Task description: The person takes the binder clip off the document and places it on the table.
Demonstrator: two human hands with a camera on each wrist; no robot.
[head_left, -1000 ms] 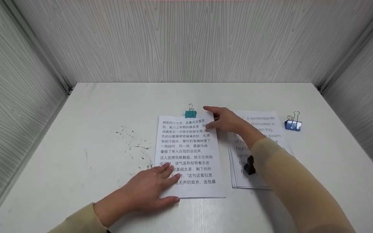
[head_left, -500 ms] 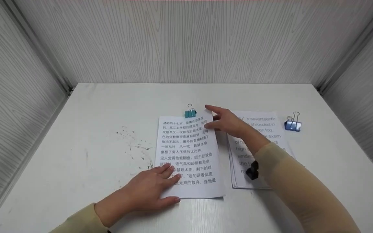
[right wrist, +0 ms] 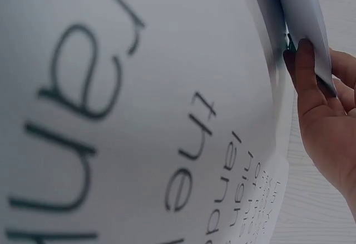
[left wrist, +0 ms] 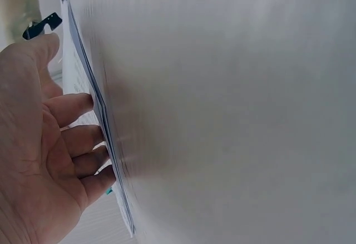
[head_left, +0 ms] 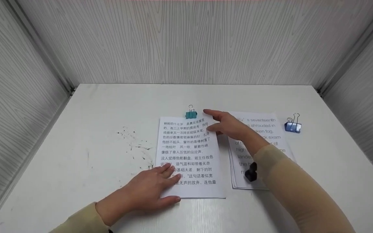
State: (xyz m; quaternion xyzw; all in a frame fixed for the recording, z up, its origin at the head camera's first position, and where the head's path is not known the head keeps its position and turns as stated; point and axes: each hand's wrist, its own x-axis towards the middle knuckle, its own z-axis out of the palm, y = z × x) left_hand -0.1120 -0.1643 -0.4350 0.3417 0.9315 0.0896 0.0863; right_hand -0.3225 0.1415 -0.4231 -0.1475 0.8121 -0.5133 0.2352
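A stack of paper printed with Chinese text [head_left: 186, 155] lies in the middle of the table. My left hand [head_left: 151, 187] rests on its lower left part with straight fingers; in the left wrist view its fingertips [left wrist: 103, 180] lie along the stack's edge. At the upper right corner, my right hand [head_left: 230, 126] pinches paper between thumb and fingers, and that corner is raised. The right wrist view shows the held sheets [right wrist: 306, 16] bent up; how many cannot be told. A teal binder clip [head_left: 191, 115] sits at the stack's top edge.
Under my right forearm lies a second stack, printed with English text [head_left: 238, 155]. A blue binder clip [head_left: 293, 127] stands to its right. Dark marks [head_left: 138, 147] spot the table left of the Chinese pages. Wood-grain panels [head_left: 186, 42] enclose the back and sides.
My right hand keeps its pinch on the corner, which rose and then dropped slightly. The top sheet's lower right corner shifted inward and came back. My left hand has stayed in place.
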